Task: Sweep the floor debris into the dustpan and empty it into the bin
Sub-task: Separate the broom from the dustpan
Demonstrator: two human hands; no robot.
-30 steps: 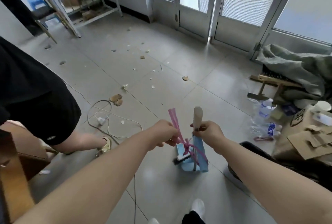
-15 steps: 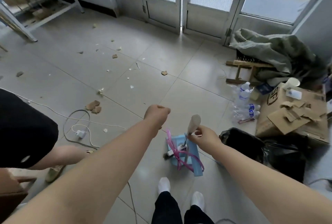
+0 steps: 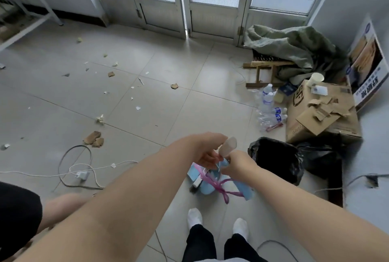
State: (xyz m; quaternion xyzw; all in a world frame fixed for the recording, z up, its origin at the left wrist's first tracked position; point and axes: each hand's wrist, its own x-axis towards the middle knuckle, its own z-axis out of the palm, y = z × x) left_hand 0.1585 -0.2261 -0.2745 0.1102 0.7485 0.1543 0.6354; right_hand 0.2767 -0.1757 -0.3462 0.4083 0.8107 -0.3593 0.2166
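Gaping just right of the hands, the black-bagged bin (image 3: 275, 158) hides its contents; right hand (image 3: 237, 162) grips the dustpan (image 3: 210, 186) handle (image 3: 228, 146), left hand (image 3: 207, 152) pinches beside it.

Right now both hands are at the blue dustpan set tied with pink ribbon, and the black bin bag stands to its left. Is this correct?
Not quite: in the head view the black bin bag stands to the right of the dustpan set, not left. Both the left hand and right hand are indeed at it, with the pink ribbon around it.
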